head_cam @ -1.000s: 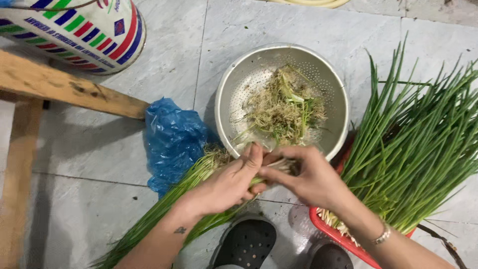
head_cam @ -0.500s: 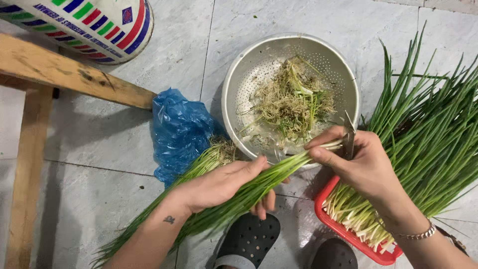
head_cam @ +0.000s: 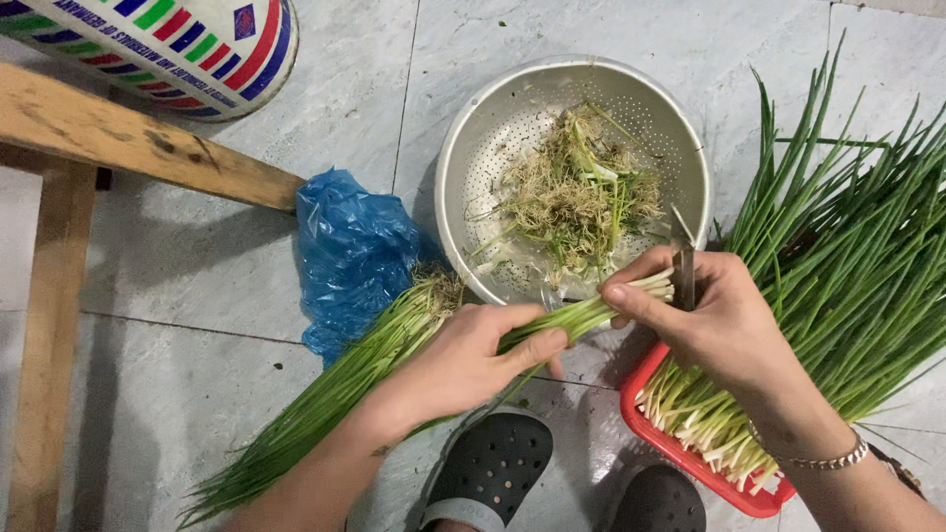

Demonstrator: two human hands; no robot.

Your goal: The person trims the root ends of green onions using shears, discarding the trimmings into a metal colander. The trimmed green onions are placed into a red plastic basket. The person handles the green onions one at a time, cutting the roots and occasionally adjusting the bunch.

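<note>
My left hand [head_cam: 471,357] grips a bunch of green onions [head_cam: 581,313] around its middle, with the white ends pointing right. My right hand [head_cam: 711,317] holds a small knife [head_cam: 681,258], blade up, and its thumb presses on the white ends of that bunch. Both hands are just below the rim of a metal colander [head_cam: 463,187] that holds cut roots and trimmings [head_cam: 579,197]. A second pile of green onions [head_cam: 345,384] lies on the floor under my left forearm, roots toward the colander.
A red basket [head_cam: 680,448] at the right holds a large heap of green onions [head_cam: 847,266]. A crumpled blue plastic bag [head_cam: 353,254] lies left of the colander. A wooden bench frame [head_cam: 118,138] and a striped sack [head_cam: 168,39] are at the upper left. My dark clogs [head_cam: 491,468] are below.
My right hand moved right and rose to the colander's rim with the knife. My left hand stretched the bunch out toward it. The view shifted slightly.
</note>
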